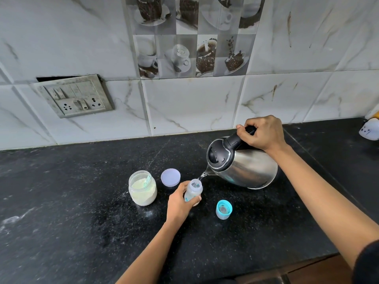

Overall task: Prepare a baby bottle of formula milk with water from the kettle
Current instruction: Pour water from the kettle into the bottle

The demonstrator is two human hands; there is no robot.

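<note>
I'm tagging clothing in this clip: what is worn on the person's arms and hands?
The left hand and right hand are bare: no gloves, rings or watch visible. Both forearms are uncovered. A dark sleeve shows on the right upper arm, at the frame's edge.

Single head-worn view, wide-angle. Looks forward and down onto the counter (pixel 71 201) from close above; tiled wall (pixel 194 105) fills upper half.
</note>
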